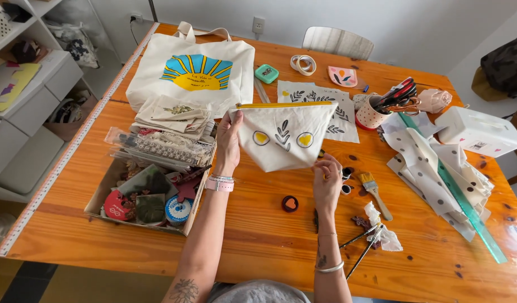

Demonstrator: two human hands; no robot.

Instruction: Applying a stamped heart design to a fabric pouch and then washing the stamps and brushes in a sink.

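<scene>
1. Nearest to me, two bare forearms come up from the bottom edge over the orange wooden table (258, 235), the left one tattooed, the right one with a thin bangle at the wrist.
2. Just right of that wrist I see two slim paintbrushes (360, 241) lying on the wood beside a crumpled bit of clear wrap (386, 235).
3. Between the arms sits a small round stamp with a heart (290, 203), flat on the table.
4. Off to the left, an open cardboard box (110, 191) holds carved stamp blocks and a spool.
5. Right hand (327, 179) now: fingertips pressed together, pinching the lower right edge of the cream fabric pouch (284, 137).
6. Just right of that hand, a flat brush with a wooden handle (374, 192) lies on the table.
7. Left hand (229, 140) grips the pouch's upper left corner, thumb against fingers, a pink watch strap on the wrist.
8. The pouch is held up above the table's middle, yellow zip along the top, printed leaves and two yellow hearts facing me.
9. To the right, polka-dot cloth (438, 174) lies under a green ruler (466, 205).
10. Further back, a spotted cup (371, 115) holds scissors.
11. Farthest, a white tote bag with a sun print (194, 73) lies flat.
</scene>
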